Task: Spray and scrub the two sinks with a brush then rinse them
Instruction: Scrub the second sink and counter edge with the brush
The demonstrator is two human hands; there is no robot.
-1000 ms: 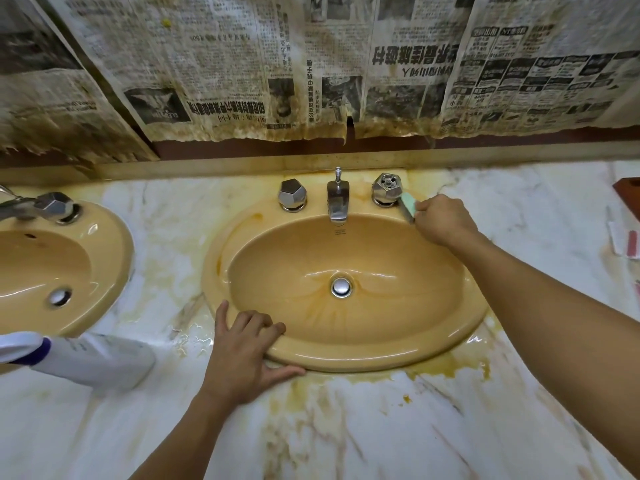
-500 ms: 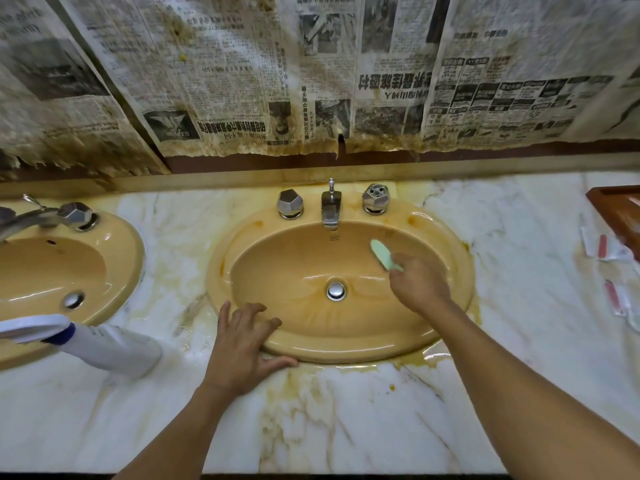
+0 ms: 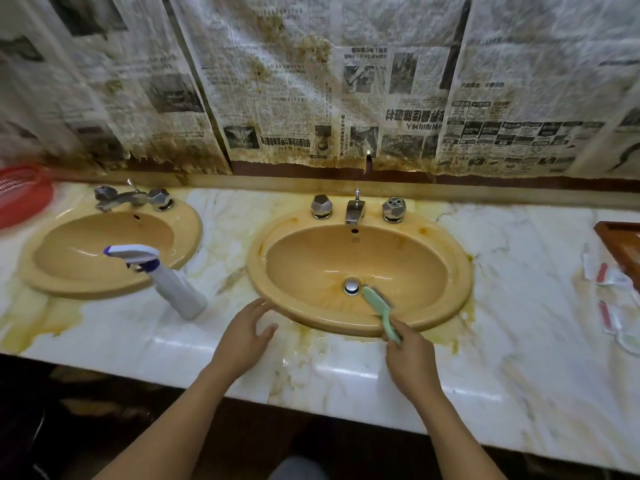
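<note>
White marble countertop (image 3: pixel 519 341), stained yellow around two inset oval basins: left sink (image 3: pixel 194 230) and right sink (image 3: pixel 460 268). A spray bottle (image 3: pixel 173 285) stands between them, nearer the left. Red basket (image 3: pixel 24 199) at far left; wooden tray (image 3: pixel 620 237) and small red-striped packets (image 3: pixel 606 275) at far right.

Edges cut off the red basket (image 3: pixel 24 199) far left and wooden tray (image 3: pixel 614 233) right; the right hand (image 3: pixel 412 358) hides the handle end of the brush (image 3: pixel 375 303).

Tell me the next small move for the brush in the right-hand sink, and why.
Probably sweep the brush around the drain and up the near wall of the right-hand sink: the right hand grips it with its head beside the drain, and brown streaks show on the basin there.
</note>
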